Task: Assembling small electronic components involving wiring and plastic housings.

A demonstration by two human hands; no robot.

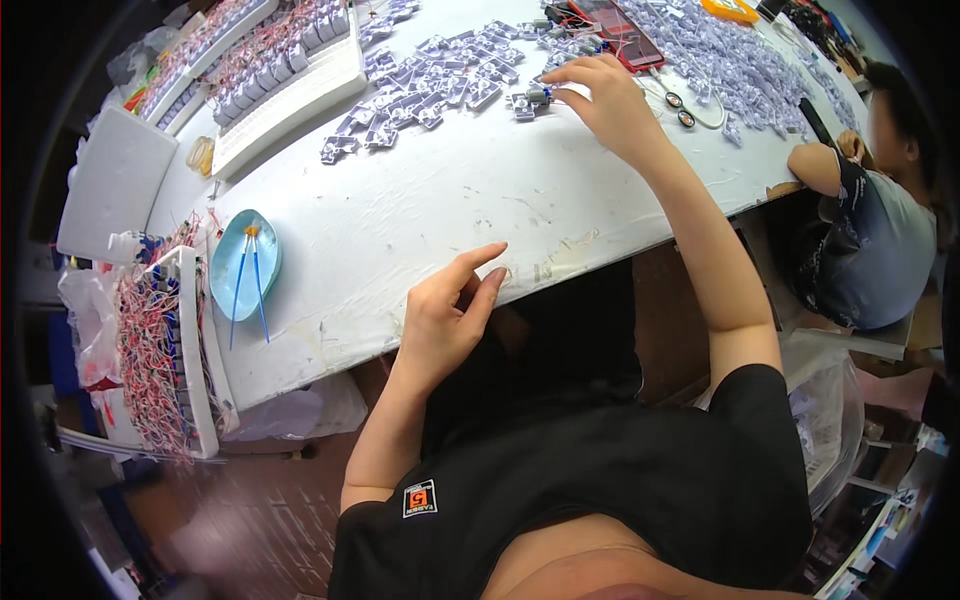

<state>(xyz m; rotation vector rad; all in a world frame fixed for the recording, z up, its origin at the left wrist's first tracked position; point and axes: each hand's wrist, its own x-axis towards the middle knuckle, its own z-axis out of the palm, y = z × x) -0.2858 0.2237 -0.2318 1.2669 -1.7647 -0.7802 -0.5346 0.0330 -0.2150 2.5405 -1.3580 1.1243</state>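
Observation:
My right hand [612, 105] reaches over the far middle of the white table [400, 215]. Its thumb and index finger are apart, right beside a small grey cylindrical part with a blue end [540, 96]; whether they touch it I cannot tell. That part sits at a light-grey plastic housing [522, 107]. Closer to me, my left hand [445, 315] hovers by the table's front edge, index finger stretched out, thumb apart from it and the other fingers curled. Nothing shows in it. Many similar housings [430, 85] lie loosely spread beyond both hands.
At left, a light-blue dish [268, 262] holds two blue-handled brushes [259, 290]. Beside it stands a white tray of red-wired parts [190, 350]. A long white foam tray [290, 120] lies behind. A red-edged phone [625, 35] and scissors [680, 108] are far right; another person [870, 220] sits there.

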